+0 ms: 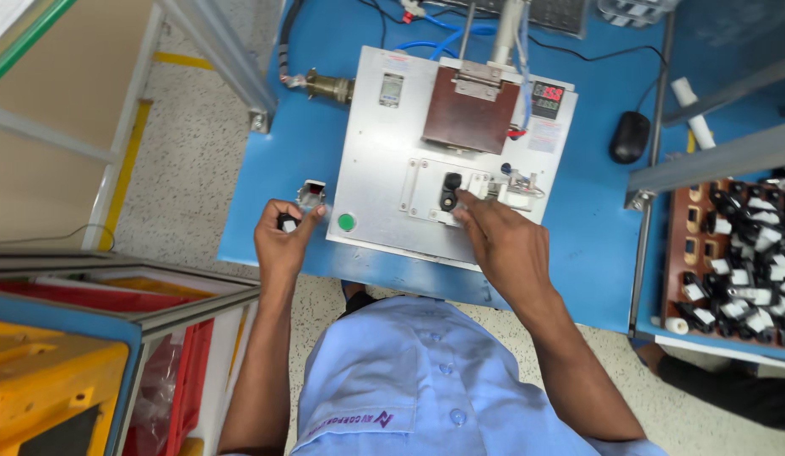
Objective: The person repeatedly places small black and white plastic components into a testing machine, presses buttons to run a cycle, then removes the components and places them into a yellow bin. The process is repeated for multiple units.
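Observation:
A grey metal test fixture point(376, 169) lies on the blue bench point(595, 245). A small black part point(450, 191) sits in the fixture's white nest. My right hand point(502, 241) rests on the fixture, its fingertips touching the nest just right of that black part. My left hand point(283, 236) hovers at the fixture's left edge, closed around a small black part point(287, 223). A little silver open-topped holder point(311, 194) stands just above its fingers. A green round button point(347, 222) sits on the plate beside that hand.
A brown hinged lid point(470, 110) and a red digital display point(548, 97) sit at the fixture's far end. A black mouse point(630, 137) lies to the right. A brown tray point(681, 253) of several black and white parts stands at the right. Red and yellow bins point(55, 371) are at lower left.

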